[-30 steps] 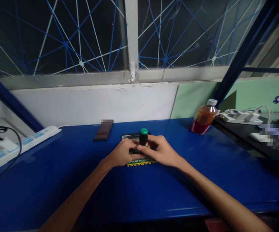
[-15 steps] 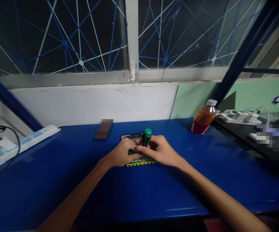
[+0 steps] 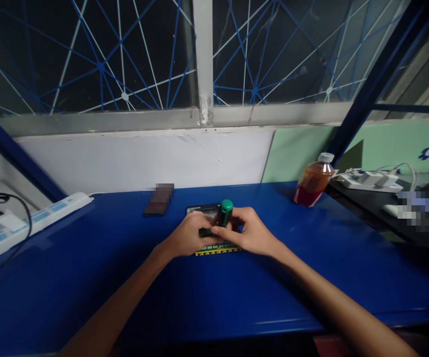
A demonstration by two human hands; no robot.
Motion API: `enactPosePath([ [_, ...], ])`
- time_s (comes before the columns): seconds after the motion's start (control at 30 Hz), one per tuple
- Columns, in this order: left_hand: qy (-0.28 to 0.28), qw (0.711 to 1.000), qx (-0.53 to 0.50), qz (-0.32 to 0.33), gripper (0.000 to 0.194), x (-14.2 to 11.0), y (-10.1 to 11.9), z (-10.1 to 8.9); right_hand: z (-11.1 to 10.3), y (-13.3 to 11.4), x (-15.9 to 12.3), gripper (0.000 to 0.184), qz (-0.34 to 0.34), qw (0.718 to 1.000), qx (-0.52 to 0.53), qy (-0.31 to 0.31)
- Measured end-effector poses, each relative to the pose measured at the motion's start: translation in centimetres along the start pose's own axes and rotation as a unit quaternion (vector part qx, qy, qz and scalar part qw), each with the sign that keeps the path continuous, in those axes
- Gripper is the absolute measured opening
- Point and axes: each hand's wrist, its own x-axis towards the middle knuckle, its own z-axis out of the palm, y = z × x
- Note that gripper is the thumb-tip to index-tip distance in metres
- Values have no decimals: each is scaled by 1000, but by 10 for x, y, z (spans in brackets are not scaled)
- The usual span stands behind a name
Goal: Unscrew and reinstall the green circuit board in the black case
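Note:
My right hand [image 3: 249, 230] is closed around a screwdriver [image 3: 225, 212] with a green and black handle. The tool stands nearly upright, its tip hidden behind my fingers. Under both hands lies a green circuit board [image 3: 218, 246] with a yellow toothed front edge and a dark panel [image 3: 201, 208] at its back. My left hand [image 3: 190, 233] is at the board's left side, fingers bent inward and pressed together close to the screwdriver. What those fingers grip, if anything, is hidden.
A dark phone-like slab [image 3: 158, 201] lies behind and left on the blue table [image 3: 155, 307]. A bottle of orange-brown drink [image 3: 313, 181] stands at the back right. At the left edge a white power strip [image 3: 51, 213] has a black cable plugged in.
The screwdriver handle has shifted very slightly down and left, with my right hand still on it. My left hand has barely moved.

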Motion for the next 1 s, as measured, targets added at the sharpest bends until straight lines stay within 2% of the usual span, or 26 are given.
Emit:
enactPosePath([
  [0.17,-9,999,-25,27,12,0,2,1,-1,-2,1,31,3,1000,0,-11],
  [0.57,-10,999,16,41,10,1,0,0,-2,-3,0,34,5,1000,-12,4],
  [0.83,5,999,43,7,9,0,-6,-1,-3,7,3,32,16,999,-12,27],
  [1.0,-20,997,72,-13,14,-3,-11,-6,-6,12,4,31,39,998,34,37],
])
